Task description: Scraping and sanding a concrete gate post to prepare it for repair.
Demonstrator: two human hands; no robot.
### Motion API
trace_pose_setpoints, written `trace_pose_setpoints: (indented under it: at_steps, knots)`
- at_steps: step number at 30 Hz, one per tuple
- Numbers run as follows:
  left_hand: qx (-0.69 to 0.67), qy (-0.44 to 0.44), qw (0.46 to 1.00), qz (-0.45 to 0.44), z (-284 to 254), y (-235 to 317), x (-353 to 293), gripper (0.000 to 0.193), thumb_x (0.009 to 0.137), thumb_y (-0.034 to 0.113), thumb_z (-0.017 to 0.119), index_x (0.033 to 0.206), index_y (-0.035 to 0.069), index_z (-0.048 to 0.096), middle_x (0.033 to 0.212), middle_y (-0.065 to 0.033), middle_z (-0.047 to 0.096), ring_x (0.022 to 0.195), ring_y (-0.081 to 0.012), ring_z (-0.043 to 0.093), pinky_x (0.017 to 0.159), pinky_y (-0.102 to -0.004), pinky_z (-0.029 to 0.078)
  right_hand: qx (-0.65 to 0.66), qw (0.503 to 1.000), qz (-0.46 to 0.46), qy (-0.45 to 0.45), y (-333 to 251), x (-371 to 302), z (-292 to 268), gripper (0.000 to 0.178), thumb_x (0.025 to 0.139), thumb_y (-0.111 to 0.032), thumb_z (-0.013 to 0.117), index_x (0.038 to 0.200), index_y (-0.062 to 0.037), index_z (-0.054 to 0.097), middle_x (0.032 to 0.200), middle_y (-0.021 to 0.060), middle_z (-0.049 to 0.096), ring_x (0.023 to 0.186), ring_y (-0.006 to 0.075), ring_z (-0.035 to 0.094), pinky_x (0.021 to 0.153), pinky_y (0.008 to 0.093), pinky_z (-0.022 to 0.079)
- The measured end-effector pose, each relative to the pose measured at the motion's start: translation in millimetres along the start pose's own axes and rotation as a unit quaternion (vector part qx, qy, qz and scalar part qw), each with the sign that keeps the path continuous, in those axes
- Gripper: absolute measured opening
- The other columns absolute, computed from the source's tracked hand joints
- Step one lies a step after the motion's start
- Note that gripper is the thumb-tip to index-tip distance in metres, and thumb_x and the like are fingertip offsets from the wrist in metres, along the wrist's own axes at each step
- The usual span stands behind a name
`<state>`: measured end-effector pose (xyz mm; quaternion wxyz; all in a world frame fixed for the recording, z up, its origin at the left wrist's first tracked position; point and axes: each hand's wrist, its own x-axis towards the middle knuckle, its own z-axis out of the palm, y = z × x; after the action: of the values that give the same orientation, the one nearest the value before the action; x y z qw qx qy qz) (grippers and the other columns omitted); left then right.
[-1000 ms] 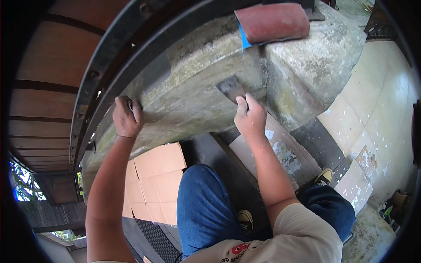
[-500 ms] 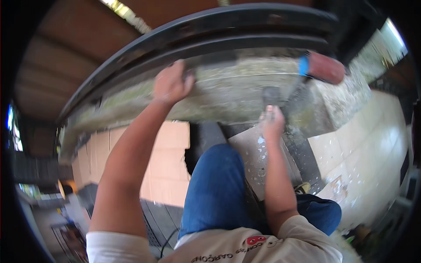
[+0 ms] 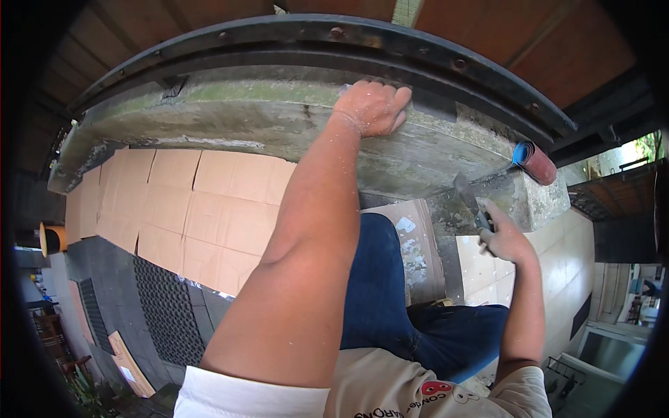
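A weathered concrete ledge (image 3: 272,125), stained grey with green growth along its top, spans the view, bowed by the lens. Above it runs a black metal beam (image 3: 293,33) with rusty bolts, and beyond that brown panels (image 3: 481,28). Cardboard sheets (image 3: 226,198) cover the floor along the ledge's foot; past them lies a dark textured mat (image 3: 166,296), and to the right a pale tiled floor (image 3: 561,254). A red roll (image 3: 541,164) with a blue inner face rests near the ledge's right end. A board (image 3: 416,258) marked with whitish flakes lies below, beside the person's jeans-clad knee (image 3: 376,279). The left forearm (image 3: 313,209) crosses the middle, hiding some cardboard and ledge. The left hand (image 3: 373,109) is curled against the ledge's top; whether it grips anything cannot be told. The right hand (image 3: 503,233) grasps a scraper (image 3: 467,195), its blade close to the ledge's face near the inner corner; contact is unclear.
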<state>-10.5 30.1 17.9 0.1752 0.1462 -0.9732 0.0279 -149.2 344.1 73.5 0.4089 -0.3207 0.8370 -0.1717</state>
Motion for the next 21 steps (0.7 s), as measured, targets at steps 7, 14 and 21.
trace_pose_setpoints:
  at_steps: [7,14,21]
  knots:
    - [-0.023,0.036,0.998,0.037,8.0,-5.9,-5.8,0.024,0.087,0.032,0.055,0.095,0.009,0.053,0.083,-0.0129,0.067,0.08,-0.0321,0.066,0.072,-0.0435,0.051,-0.238,0.939,-0.182,0.172,-26.9,7.3,-33.4,0.037,0.084,-0.002,0.058,0.12,-0.0125,0.061,0.113,0.0214,0.063,0.105,0.0393,0.06,0.091,0.0396,0.047]
    - [-0.016,0.07,0.996,0.048,10.7,-3.8,1.3,0.023,0.087,0.031,0.056,0.095,0.01,0.052,0.079,-0.0116,0.066,0.075,-0.0311,0.066,0.069,-0.0425,0.051,-0.274,0.923,-0.037,0.269,-36.8,42.3,-15.8,0.03,0.081,-0.013,0.065,0.111,-0.0134,0.068,0.098,0.0216,0.067,0.094,0.0394,0.063,0.083,0.0441,0.049]
    - [0.007,0.071,0.997,0.041,11.6,-7.3,-6.7,0.023,0.087,0.031,0.055,0.096,0.01,0.053,0.078,-0.012,0.066,0.074,-0.0309,0.066,0.068,-0.0417,0.052,-0.249,0.903,-0.054,0.346,-41.9,16.9,-3.3,0.028,0.079,-0.014,0.069,0.107,-0.0116,0.071,0.096,0.0193,0.068,0.092,0.0367,0.065,0.081,0.0413,0.05]
